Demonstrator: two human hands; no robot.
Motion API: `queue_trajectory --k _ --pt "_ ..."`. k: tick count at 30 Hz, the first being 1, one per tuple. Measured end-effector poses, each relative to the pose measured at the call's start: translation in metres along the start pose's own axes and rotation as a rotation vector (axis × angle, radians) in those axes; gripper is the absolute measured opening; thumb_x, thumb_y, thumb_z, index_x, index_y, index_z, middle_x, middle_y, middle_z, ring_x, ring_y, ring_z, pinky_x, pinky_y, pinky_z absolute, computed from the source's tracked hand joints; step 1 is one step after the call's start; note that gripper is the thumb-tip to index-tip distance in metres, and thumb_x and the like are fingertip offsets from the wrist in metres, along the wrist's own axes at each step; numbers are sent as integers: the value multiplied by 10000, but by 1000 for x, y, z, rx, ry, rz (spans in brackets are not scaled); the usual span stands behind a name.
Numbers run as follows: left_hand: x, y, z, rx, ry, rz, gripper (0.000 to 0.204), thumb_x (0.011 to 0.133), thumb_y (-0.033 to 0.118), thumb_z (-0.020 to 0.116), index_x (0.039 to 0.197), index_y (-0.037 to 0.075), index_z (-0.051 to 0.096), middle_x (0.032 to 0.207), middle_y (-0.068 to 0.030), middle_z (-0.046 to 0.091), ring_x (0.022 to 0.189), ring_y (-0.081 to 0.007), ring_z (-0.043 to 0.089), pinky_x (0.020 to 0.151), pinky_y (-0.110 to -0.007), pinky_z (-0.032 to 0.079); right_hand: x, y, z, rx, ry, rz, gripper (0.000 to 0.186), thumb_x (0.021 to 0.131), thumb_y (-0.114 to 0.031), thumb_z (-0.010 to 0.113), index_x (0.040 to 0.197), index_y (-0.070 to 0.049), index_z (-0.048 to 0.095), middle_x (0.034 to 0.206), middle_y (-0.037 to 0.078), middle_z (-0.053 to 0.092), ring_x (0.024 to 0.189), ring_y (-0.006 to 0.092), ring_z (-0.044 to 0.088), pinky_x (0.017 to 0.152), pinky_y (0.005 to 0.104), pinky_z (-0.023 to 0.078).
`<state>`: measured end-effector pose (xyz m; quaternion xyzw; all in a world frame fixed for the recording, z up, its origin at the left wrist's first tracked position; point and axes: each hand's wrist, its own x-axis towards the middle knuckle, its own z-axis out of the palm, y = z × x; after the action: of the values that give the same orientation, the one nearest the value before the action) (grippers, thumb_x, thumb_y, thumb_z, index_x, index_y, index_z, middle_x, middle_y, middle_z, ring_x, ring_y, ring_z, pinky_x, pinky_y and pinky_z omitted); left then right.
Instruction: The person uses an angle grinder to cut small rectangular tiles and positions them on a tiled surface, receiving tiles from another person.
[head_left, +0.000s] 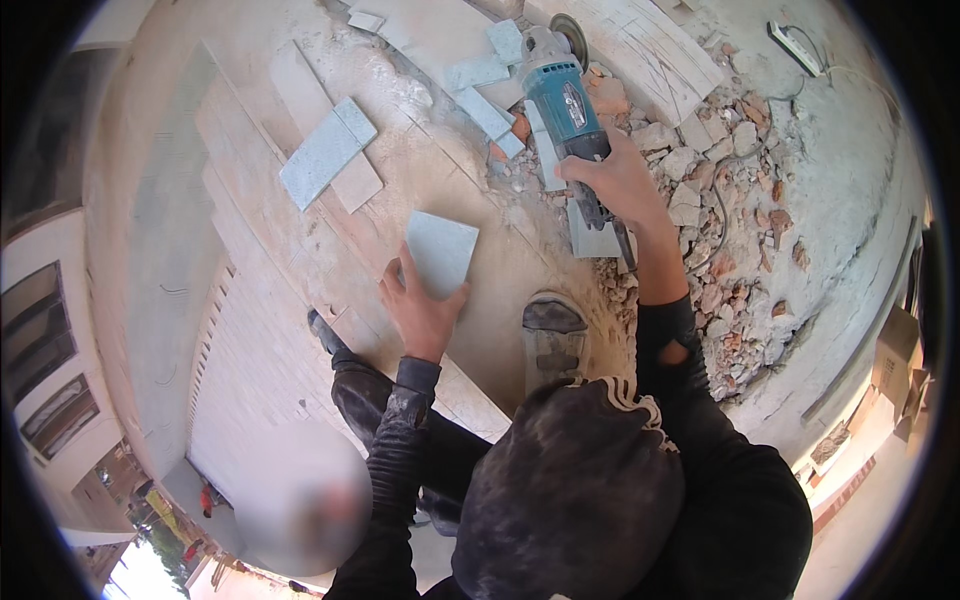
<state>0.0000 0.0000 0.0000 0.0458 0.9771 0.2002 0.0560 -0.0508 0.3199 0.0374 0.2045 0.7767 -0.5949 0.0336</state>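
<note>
Pale blue-grey and stone-like, the tile (pixel 444 250) is held at the middle of the scene, to the left of the grinder (pixel 568 105) and nearer than its disc (pixel 571 42). Its near end is pinched by the left grip (pixel 418 315), closed to the tile's width, with the thumb at the right edge and fingers along the left; whether the underside is rested on the floor (pixel 400 185) cannot quite be told from above. The tile is judged stiff, fairly light and brittle, most easily chipped at its corners; its face may be made slippery by dust, so opposite edges are best taken, clear of the points. The grinder's dark rear body is clasped by the right grip (pixel 622 182), closed round it with the thumb across the left side. Much of the weight is likely carried in the far head, so a firm hold well behind the disc is favoured. Rubble (pixel 690 200) is strewn to the right.
</note>
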Motion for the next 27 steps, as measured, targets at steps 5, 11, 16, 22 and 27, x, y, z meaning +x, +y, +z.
queue_trajectory --k 5,11,16,22,27 --pt "-15 -3 10 27 25 -68 1076 615 361 856 1507 68 330 1350 -226 430 1219 -402 425 1026 -512 349 4 -7 5 84 -48 6 347 733 -149 766 987 23 604 776 41 620 611 109 574 559 264 463" --pt "-24 -8 13 39 7 -97 1087 620 380 847 1518 81 313 1379 -244 399 1247 -411 404 1039 -520 336 1 -7 5 82 -76 17 335 743 -157 762 986 10 601 763 32 614 614 108 568 561 270 463" --pt "-18 -8 14 79 -9 -105 1091 634 409 819 1531 95 285 1376 -262 394 1250 -421 401 1045 -535 322 2 -6 7 60 -28 26 384 731 -150 759 1047 12 611 809 41 629 641 114 579 588 266 472" --pt "-1 5 1 78 -118 -196 1089 663 412 830 1533 72 270 1360 -273 398 1256 -432 405 1054 -526 335 4 -5 7 133 -22 100 469 722 -140 757 1139 14 609 855 51 650 706 122 598 648 270 483" --pt "75 -48 -28 30 60 66 1055 696 460 841 1513 59 307 1405 -273 372 1293 -448 376 1069 -549 318 6 0 5 171 -6 113 460 716 -157 766 1111 19 613 870 55 653 726 122 596 667 269 483"
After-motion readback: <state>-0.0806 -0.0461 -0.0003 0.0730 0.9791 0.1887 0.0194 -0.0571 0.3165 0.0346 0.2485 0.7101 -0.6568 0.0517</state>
